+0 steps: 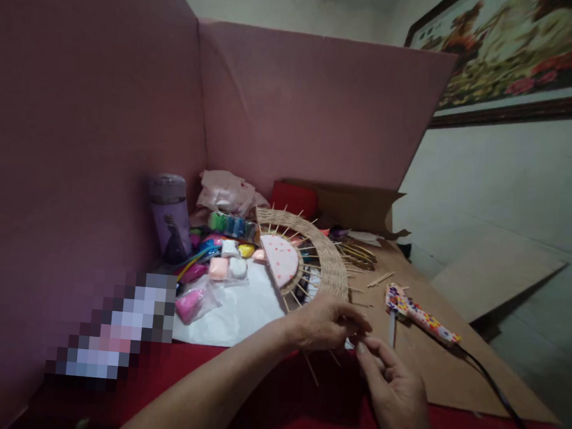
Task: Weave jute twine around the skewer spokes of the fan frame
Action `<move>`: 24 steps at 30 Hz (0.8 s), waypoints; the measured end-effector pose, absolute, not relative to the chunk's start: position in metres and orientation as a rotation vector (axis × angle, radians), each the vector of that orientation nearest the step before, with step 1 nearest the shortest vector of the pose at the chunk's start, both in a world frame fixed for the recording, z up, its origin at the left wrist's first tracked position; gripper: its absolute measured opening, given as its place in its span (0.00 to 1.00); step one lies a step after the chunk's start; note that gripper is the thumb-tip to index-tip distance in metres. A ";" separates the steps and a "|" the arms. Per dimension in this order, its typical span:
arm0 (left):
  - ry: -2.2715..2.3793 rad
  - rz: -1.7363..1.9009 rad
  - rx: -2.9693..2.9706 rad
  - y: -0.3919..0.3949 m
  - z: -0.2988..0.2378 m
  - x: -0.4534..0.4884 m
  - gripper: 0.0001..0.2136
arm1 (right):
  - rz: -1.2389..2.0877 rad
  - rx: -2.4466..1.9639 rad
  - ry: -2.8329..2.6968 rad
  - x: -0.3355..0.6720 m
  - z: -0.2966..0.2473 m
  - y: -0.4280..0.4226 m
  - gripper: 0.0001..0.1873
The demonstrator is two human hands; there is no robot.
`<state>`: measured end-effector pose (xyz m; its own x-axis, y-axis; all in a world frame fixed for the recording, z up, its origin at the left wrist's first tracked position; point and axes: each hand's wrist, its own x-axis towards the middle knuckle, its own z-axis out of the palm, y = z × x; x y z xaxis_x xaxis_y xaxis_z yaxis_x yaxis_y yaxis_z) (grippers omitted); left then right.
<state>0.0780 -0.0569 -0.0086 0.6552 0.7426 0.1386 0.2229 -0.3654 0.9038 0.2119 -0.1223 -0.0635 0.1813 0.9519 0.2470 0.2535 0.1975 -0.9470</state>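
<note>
A half-round woven craft piece (329,258) lies on the table, tan cord wound round thin wooden sticks that fan out from a pink dotted half-disc (281,259). My left hand (324,323) rests at its near edge, fingers curled and pinched at the weave and sticks. My right hand (388,377) meets it just to the right, fingertips pinched together on something I cannot make out, probably the cord end.
A flower-patterned glue gun (420,314) with a black cable lies on brown cardboard (452,376) to the right. Bags of coloured clay (222,262), a purple bottle (169,218) and white paper (237,310) sit left. Pink boards (316,103) wall in the back and left.
</note>
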 end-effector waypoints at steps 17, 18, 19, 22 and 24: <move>0.844 0.593 1.921 -0.043 -0.017 0.073 0.09 | 0.365 -1.458 -1.528 0.222 -0.057 -0.110 0.18; 0.840 0.578 1.905 -0.043 -0.017 0.073 0.09 | 0.268 -1.476 -1.570 0.223 -0.057 -0.108 0.17; 0.836 0.577 1.894 -0.043 -0.018 0.074 0.09 | 0.153 -1.492 -1.616 0.224 -0.057 -0.107 0.17; 0.825 0.636 1.874 -0.042 -0.019 0.075 0.07 | -0.273 -1.434 -1.724 0.225 -0.054 -0.105 0.17; 0.816 0.676 1.863 -0.042 -0.019 0.075 0.07 | -0.530 -1.321 -1.733 0.223 -0.051 -0.107 0.15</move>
